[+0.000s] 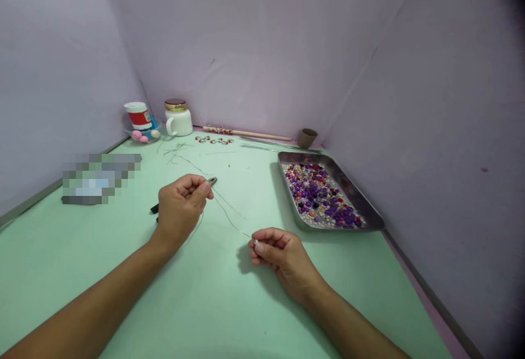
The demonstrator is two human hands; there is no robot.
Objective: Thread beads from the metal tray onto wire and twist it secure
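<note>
My left hand pinches a thin wire above the middle of the green table. Pliers lie beneath that hand, their dark handle ends showing at its left and the metal tip at its right; the middle is hidden. From there the wire slants down to my right hand, whose thumb and fingers are closed on a small whitish bead at the wire's end. Right of both hands sits a metal tray of purple, red, black and pearly beads.
Cut wires lie behind my left hand. Along the back stand a white mug, a bowl holding a tub, a wooden stick, beaded pieces and a brown cup. A blurred flat object lies left.
</note>
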